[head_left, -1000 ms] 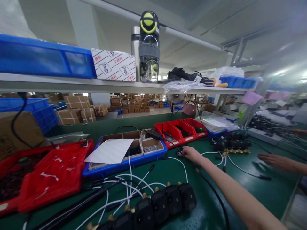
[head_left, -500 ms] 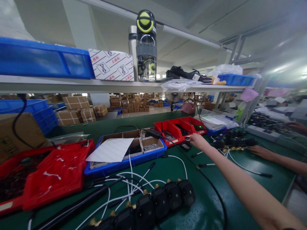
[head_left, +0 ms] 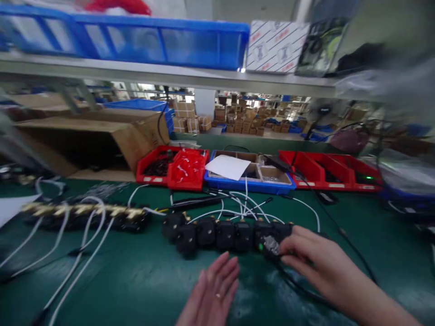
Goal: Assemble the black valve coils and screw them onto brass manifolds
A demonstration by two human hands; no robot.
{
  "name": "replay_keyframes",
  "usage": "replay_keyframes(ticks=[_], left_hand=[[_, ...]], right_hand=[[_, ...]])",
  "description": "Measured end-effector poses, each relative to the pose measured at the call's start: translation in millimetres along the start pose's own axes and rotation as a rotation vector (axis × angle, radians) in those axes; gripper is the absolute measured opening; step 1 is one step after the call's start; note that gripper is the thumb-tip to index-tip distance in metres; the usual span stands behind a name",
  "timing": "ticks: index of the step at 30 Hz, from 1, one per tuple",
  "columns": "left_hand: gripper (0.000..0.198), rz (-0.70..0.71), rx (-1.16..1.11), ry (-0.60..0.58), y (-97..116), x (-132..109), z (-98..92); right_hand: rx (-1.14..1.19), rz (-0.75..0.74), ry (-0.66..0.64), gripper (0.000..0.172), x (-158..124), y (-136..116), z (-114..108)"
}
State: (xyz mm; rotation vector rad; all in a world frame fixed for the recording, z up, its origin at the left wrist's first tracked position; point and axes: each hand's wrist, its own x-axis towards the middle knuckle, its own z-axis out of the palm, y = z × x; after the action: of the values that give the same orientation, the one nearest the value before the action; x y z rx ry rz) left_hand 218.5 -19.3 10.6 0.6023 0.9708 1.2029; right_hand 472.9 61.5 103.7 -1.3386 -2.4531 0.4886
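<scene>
My right hand point(head_left: 317, 256) is closed at the right end of a row of black boxy units point(head_left: 226, 234) with brass fittings. Its fingertips pinch a small, shiny, clear-looking piece point(head_left: 272, 244); a green glow shows beside it, and blur hides its kind. From under that hand a black cable point(head_left: 295, 283) runs to the right. My left hand point(head_left: 215, 287) is open in front of the row, fingers stretched and palm turned inward, holding nothing. White cables point(head_left: 244, 203) with black ends lie tangled behind the units.
Another row of brass-fitted units point(head_left: 84, 215) lies at the left with white leads. Behind stand red bins point(head_left: 188, 174), a blue divided tray point(head_left: 251, 183) with paper on it, and more red bins point(head_left: 329, 174). A cardboard box point(head_left: 136, 140) stands back left, under a shelf point(head_left: 152, 68).
The view has swung left and down. My right hand has come back from beside the right red bins to the near row of black units. My left hand has come into view.
</scene>
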Motion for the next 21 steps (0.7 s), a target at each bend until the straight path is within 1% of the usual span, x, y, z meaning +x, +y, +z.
replay_keyframes(ticks=[1, 3, 5, 7, 9, 10, 12, 14, 17, 21], left_hand=[[0.061, -0.109, -0.276, -0.125, -2, 0, 1.0], [0.057, -0.18, -0.641, -0.203, -4, -1, 0.9], [0.053, -0.212, -0.854, -0.165, -2, -6, -3.3], [0.049, -0.218, -0.966, -0.08, 1, -14, -11.9], [0.049, -0.192, -1.018, 0.003, 3, -21, -22.7], [0.05, -0.175, -1.032, 0.035, 4, -24, -28.1], [0.057, -0.139, -1.056, 0.076, 4, -27, -37.4], [0.062, -0.12, -1.081, 0.09, 4, -29, -43.5], [0.064, -0.138, -1.107, 0.086, 3, -30, -46.8], [0.065, -0.158, -1.112, 0.05, 4, -31, -47.2]], right_hand=[[0.061, -0.078, -0.057, 0.016, 2, -23, 18], [0.139, -0.202, -0.146, 0.02, 7, -62, 53], [0.172, -0.29, -0.161, 0.024, 12, -88, 83], [0.214, -0.331, -0.148, 0.026, 15, -101, 101], [0.279, -0.29, -0.112, 0.025, 19, -104, 106], [0.312, -0.249, -0.07, 0.026, 21, -103, 105], [0.362, -0.14, 0.03, 0.029, 26, -100, 100], [0.412, -0.044, 0.092, 0.028, 32, -97, 97], [0.488, 0.058, 0.082, 0.026, 39, -102, 98], [0.587, 0.134, 0.086, 0.026, 42, -115, 104]])
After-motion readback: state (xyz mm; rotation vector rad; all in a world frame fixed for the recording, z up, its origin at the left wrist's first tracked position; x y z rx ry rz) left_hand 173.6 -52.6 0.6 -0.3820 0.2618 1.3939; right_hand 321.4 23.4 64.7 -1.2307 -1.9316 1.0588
